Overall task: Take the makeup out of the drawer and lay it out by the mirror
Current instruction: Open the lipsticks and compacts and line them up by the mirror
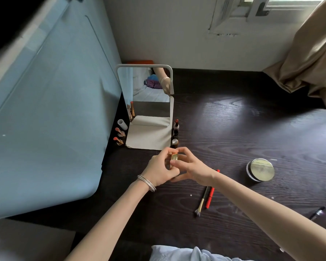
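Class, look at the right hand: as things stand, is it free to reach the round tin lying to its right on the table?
Probably not yet. The right hand and left hand both grip the gold lipstick. The dark table towards the round tin looks unobstructed.

Dark wood-grain table: white standing mirror at left edge, uncapped lipsticks flanking its base; round silver-lidded jar, brush and red pencil toward the middle; black pen near right edge.
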Demonstrator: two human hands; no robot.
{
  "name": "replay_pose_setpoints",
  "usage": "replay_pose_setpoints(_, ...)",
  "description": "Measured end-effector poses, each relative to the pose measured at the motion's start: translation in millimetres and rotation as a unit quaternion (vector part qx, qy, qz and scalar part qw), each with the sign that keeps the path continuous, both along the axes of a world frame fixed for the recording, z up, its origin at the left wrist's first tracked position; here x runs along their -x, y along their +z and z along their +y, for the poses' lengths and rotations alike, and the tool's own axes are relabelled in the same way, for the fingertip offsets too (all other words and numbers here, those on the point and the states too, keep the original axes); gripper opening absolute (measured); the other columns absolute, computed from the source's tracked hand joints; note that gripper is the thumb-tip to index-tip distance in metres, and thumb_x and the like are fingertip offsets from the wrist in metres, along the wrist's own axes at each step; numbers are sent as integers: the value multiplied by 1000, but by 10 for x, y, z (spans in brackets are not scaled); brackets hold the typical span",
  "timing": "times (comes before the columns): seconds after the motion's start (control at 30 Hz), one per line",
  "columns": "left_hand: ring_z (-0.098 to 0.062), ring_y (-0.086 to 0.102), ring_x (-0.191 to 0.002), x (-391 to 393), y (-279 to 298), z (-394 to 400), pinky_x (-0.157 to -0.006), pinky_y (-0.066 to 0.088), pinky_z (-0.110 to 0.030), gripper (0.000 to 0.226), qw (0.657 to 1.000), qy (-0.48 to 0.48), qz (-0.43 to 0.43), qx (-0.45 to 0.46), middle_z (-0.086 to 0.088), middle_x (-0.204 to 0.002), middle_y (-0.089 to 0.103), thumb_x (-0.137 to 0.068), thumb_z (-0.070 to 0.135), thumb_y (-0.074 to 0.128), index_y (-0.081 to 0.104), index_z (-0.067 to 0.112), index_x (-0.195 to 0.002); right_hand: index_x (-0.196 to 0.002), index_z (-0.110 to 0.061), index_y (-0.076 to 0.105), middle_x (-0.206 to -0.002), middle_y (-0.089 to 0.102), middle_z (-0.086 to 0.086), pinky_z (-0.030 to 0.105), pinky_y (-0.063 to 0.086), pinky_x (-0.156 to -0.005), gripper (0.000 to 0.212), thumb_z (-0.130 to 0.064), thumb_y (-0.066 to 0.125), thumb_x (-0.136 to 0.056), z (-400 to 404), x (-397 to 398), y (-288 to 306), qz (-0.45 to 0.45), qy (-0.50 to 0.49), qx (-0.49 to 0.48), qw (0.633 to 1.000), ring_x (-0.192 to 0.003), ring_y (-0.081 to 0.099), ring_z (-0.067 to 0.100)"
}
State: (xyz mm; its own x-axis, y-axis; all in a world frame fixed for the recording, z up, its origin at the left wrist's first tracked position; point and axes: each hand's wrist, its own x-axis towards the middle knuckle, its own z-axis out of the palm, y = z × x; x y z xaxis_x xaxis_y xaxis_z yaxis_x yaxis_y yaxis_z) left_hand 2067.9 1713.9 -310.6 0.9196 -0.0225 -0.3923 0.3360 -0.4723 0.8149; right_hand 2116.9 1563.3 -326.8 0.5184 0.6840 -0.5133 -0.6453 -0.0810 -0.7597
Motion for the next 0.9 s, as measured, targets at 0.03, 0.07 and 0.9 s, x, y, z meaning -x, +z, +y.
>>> replay_pose_setpoints(0.03,-11,66,-91,-6,-3,-5,-83,55,-38,52,1000,-3,-1,-14,4,-102,67,-65,28,57,49,26,-117,-122,-14,37,-112,59,8,55,54,-83,41,-16,61,-88,3,4,-7,-9,-4,0,1000,-94,63,26)
replay_pose_setpoints(0.07,-12,66,-90,-18,2,-17,-83,55,-39,52,1000,-6,-3,-29,4,-101,67,-65,30,56,48,25,-116,-122,-13,37,-109,59,7,54,54,-82,39,-13,60,-90,8,2,-10,-18,-6,2,1000,-92,64,24)
replay_pose_setpoints(0.9,-9,52,-111,-85,50,256,-90,42,-23,84,999,33,-2,-15,12,-121,49,-61,25,86,42,28,-133,-118,-10,56,-102,71,9,32,56,-79,43,-12,67,-76,-46,-120,-50,25,-38,-33,998,-91,69,20)
